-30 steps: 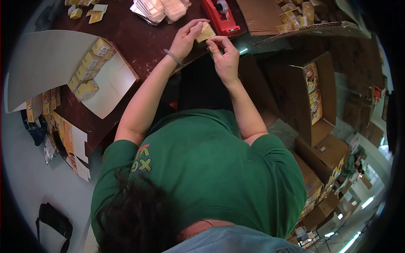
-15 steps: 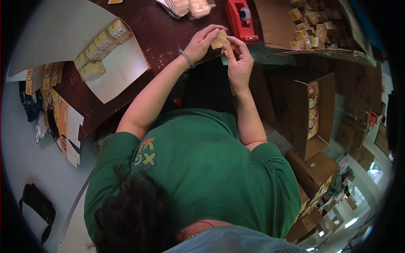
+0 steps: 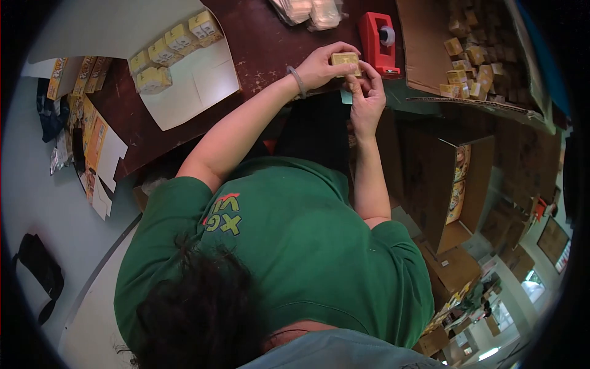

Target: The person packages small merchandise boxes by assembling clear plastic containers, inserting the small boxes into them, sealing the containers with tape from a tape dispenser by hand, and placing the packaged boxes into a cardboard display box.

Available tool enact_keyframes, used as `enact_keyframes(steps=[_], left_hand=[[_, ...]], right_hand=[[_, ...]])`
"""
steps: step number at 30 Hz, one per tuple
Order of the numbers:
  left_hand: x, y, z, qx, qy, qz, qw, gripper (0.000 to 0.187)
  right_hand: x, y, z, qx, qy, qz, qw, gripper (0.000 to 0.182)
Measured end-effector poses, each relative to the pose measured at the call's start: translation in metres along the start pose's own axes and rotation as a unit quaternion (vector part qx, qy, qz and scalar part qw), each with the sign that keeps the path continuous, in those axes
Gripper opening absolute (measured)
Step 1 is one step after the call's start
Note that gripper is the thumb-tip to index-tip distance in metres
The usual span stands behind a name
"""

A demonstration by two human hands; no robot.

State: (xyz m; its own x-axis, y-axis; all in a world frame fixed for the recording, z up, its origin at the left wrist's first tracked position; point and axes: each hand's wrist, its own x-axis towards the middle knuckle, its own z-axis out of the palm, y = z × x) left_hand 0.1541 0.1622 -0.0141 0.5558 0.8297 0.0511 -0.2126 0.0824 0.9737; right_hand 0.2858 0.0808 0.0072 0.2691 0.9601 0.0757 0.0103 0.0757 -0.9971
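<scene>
A small yellow box (image 3: 345, 59) is between my two hands at the front edge of the dark red table (image 3: 258, 52). My left hand (image 3: 321, 66) has its fingers and thumb closed on the box from the left. My right hand (image 3: 367, 92) touches the box's lower right corner with bent fingers, and its thumb lies close to the index finger. Just to the right stands a red tape dispenser (image 3: 376, 46). Several small yellow boxes (image 3: 178, 38) stand in a row on a white sheet (image 3: 203, 83) at the left.
Clear plastic packs (image 3: 310, 12) lie at the table's back. A large open carton (image 3: 424, 46) at the right holds many small yellow boxes. Below it is another open carton (image 3: 476, 190). Printed flat cardboard (image 3: 97, 147) hangs beside the table's left edge.
The view has shifted, so the table and hands appear further right. The yellow box has been turned and now shows a different, plainer face. Both hands stay at it.
</scene>
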Motion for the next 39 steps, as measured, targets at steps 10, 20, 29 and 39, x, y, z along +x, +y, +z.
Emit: enact_keyframes(steps=[10,20,29,39], left_hand=[[-0.06,0.042,-0.022,-0.479,0.145,-0.269,0.823,0.047],[-0.228,0.076,-0.097,0.479,0.314,-0.057,0.818,0.028],[-0.236,0.069,-0.102,0.419,0.296,-0.079,0.855,0.032],[-0.204,0.083,-0.157,0.39,0.288,-0.235,0.843,0.044]], right_hand=[[-0.015,-0.001,0.017,-0.373,-0.116,-0.381,0.838,0.078],[0.028,-0.057,0.197,-0.189,-0.435,-0.234,0.849,0.053],[0.065,-0.025,0.212,-0.209,-0.176,-0.353,0.895,0.024],[0.192,-0.006,0.094,-0.452,0.06,-0.192,0.869,0.031]])
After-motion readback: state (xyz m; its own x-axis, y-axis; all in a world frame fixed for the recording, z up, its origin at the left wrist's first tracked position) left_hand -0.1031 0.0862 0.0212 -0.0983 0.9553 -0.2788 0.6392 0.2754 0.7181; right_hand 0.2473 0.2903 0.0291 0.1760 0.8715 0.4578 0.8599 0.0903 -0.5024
